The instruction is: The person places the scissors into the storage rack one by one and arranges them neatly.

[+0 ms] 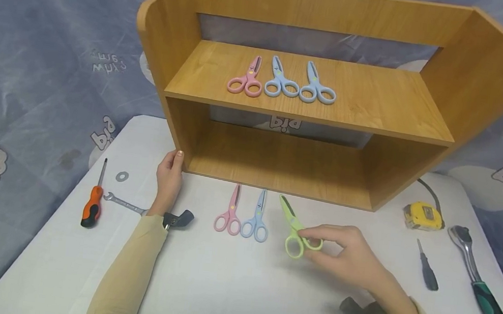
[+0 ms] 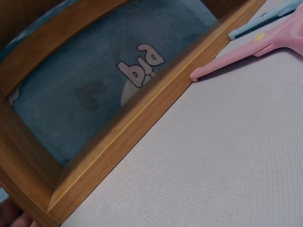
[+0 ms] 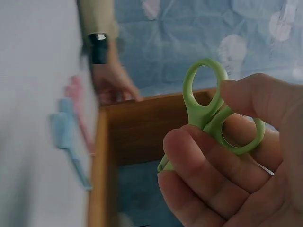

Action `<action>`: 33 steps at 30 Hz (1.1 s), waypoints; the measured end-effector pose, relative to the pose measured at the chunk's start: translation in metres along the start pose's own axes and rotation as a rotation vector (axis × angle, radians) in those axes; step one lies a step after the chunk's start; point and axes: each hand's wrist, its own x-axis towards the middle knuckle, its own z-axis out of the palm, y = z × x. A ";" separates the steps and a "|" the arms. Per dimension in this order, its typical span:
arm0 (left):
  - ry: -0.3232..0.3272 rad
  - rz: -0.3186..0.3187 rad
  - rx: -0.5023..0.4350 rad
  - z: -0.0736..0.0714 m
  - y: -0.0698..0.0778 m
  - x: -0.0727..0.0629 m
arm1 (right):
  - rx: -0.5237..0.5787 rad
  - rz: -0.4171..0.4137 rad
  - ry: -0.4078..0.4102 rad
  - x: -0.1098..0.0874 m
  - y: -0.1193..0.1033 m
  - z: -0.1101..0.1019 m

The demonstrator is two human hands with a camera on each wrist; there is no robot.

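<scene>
Green scissors (image 1: 296, 226) are pinched by their handle in my right hand (image 1: 346, 251), blades pointing away toward the shelf. The right wrist view shows the thumb and fingers around the green handle loops (image 3: 203, 85). My left hand (image 1: 169, 179) grips the lower left front corner of the wooden shelf (image 1: 284, 112), thumb up along its side. Between the hands, pink scissors (image 1: 229, 213) and blue scissors (image 1: 257, 219) lie on the white table, tips near the shelf's front edge. On the upper board rest pink scissors (image 1: 249, 79) and two blue pairs (image 1: 280, 80), side by side.
On the left of the table (image 1: 201, 285) lie an orange screwdriver (image 1: 93, 204), a washer (image 1: 122, 176) and a wrench (image 1: 127, 204). To the right are a yellow tape measure (image 1: 423, 216), a small screwdriver (image 1: 427, 270) and a ratchet (image 1: 479, 283). A patterned cloth hangs behind.
</scene>
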 end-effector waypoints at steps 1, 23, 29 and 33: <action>0.001 -0.002 0.005 0.000 0.000 0.000 | 0.010 -0.037 0.018 0.003 -0.007 -0.008; 0.005 0.002 -0.008 -0.001 -0.004 0.001 | -0.371 0.034 0.416 0.144 -0.065 -0.115; -0.005 -0.010 -0.017 0.002 -0.005 0.002 | -0.260 0.271 0.341 0.154 -0.038 -0.119; 0.002 -0.006 -0.006 0.001 -0.003 0.003 | -0.207 0.287 0.318 0.156 -0.028 -0.122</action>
